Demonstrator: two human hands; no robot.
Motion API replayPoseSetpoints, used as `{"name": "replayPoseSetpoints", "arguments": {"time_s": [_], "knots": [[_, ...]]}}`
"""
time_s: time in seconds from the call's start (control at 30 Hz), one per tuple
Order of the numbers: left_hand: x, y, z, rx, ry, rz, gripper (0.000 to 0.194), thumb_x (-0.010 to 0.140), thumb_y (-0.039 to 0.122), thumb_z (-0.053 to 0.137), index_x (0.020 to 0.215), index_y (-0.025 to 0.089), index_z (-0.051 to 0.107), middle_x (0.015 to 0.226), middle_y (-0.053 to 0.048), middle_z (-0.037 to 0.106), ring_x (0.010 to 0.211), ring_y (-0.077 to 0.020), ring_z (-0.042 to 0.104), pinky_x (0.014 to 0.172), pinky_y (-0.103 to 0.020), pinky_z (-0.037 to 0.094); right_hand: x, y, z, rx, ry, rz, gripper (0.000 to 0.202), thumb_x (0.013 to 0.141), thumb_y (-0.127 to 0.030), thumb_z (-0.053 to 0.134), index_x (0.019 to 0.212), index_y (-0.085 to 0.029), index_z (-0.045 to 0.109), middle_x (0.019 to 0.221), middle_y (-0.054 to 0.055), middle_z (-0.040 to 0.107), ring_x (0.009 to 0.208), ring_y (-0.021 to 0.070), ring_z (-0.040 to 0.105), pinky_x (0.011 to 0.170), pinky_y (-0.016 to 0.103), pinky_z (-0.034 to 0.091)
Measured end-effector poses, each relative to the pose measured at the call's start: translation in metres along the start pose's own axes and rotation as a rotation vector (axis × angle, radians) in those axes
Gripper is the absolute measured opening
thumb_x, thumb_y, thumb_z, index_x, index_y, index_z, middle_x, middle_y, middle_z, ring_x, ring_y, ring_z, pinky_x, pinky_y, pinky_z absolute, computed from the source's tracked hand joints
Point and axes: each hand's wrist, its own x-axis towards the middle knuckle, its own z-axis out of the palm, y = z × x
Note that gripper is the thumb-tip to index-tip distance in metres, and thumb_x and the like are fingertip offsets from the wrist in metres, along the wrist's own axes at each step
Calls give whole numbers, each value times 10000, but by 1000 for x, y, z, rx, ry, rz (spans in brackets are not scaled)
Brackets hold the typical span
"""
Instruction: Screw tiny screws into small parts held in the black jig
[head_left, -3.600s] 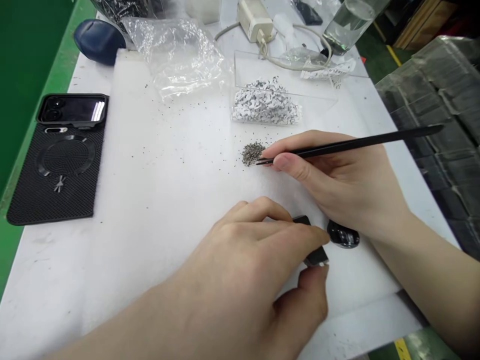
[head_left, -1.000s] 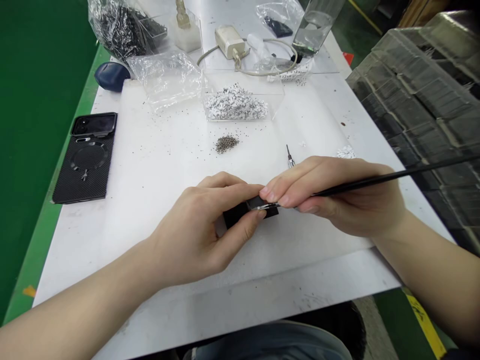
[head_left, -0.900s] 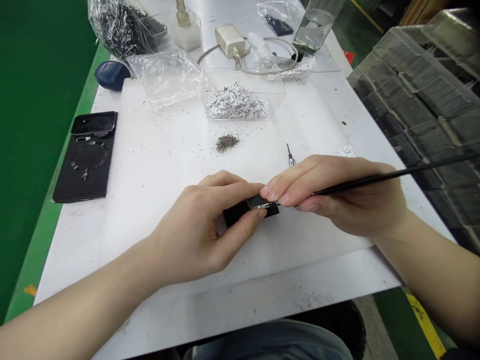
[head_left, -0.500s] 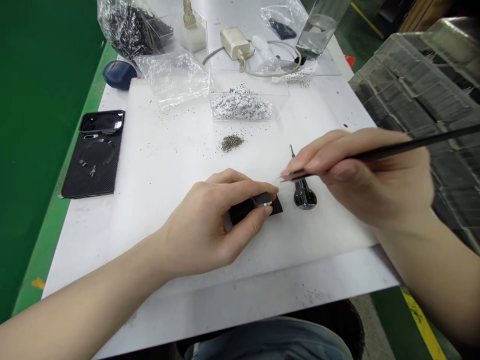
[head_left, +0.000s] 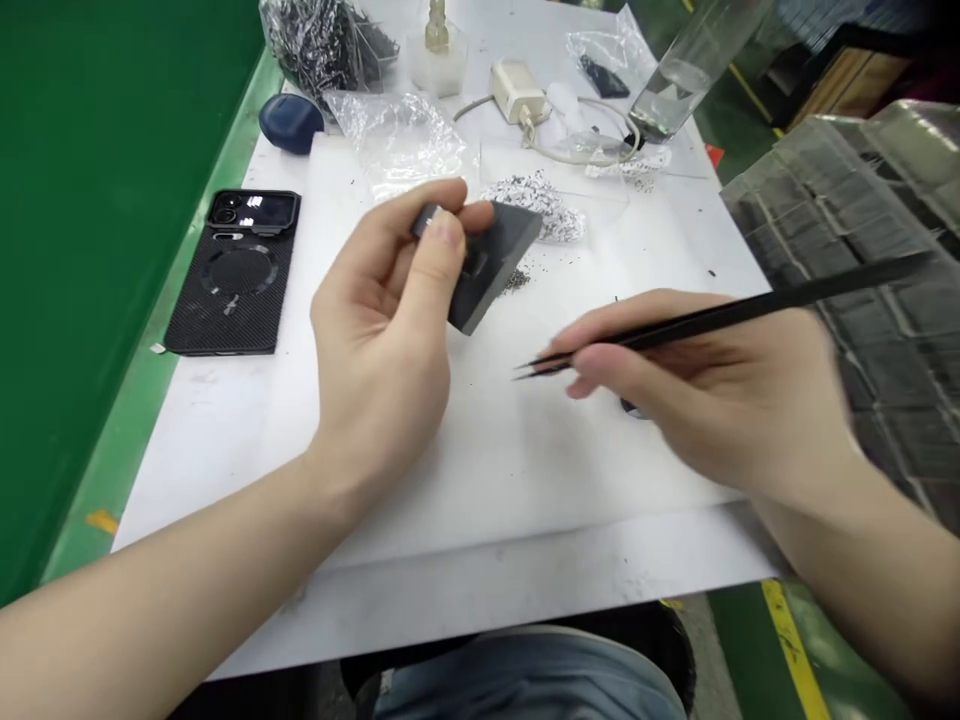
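My left hand (head_left: 394,300) grips a dark grey, flat-sided block (head_left: 501,262) and holds it tilted above the table, the thumb across its near side. Part of the block is hidden by the fingers. In my right hand (head_left: 697,390) are black tweezers (head_left: 675,325), held like a pen, their two thin tips slightly apart and pointing left below the block. Beneath the right fingers the dark knob of a small screwdriver (head_left: 634,409) shows; the rest is covered. Behind the block lie a pile of tiny dark screws (head_left: 517,280) and a heap of small white-and-grey pieces (head_left: 544,205).
A black phone case (head_left: 232,275) lies at the left edge, near a dark blue rounded object (head_left: 291,124). Plastic bags (head_left: 405,140), a bottle (head_left: 439,60), a white charger (head_left: 517,90) with cable and a clear cup (head_left: 675,90) stand at the back. Clear bins (head_left: 862,250) are at right.
My left hand has lifted the block off the table and turned it up, moving away from me. The tweezers have shifted a little left and now show two separate tips. The camera view has shifted.
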Motion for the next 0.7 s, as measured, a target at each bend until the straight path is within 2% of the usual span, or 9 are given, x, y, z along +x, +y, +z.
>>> {"name": "replayPoseSetpoints", "arguments": {"time_s": [0.1,0.2,0.4,0.53,0.7], "knots": [[3,0,-1,13,37,-14,145,1076,171,588,1075,219,725,1102,-14,816,1145,-183,750,1015,-332,602,6,8,20,46,-95,-11,47,925,-225,797,964,-244,816,914,-37,838,780,105,792,767,187,671],[3,3,-1,53,50,-36,145,1088,170,561,1079,219,698,1114,-14,805,1156,-190,745,999,-328,588,6,14,29,51,-132,-11,69,941,-215,776,998,-228,812,977,-19,844,881,124,808,844,197,675],[4,11,6,111,117,-176,183,1090,114,493,1073,198,655,1101,10,800,1123,-177,719,1008,-341,545,4,15,29,83,-177,-28,97,957,-225,758,1029,-228,823,1012,6,841,929,164,805,847,242,690],[4,13,8,40,119,-206,148,1082,124,533,1070,167,673,1056,0,800,1047,-161,719,969,-326,550,4,14,28,70,-203,-11,110,963,-221,749,1029,-250,831,1030,0,838,955,178,802,850,268,698],[5,15,7,72,115,-258,172,1089,120,522,1049,201,669,1045,30,804,1087,-159,721,890,-289,527,3,16,27,53,-206,-30,109,961,-234,754,1034,-256,833,1044,-3,843,973,181,802,824,265,689]]}}
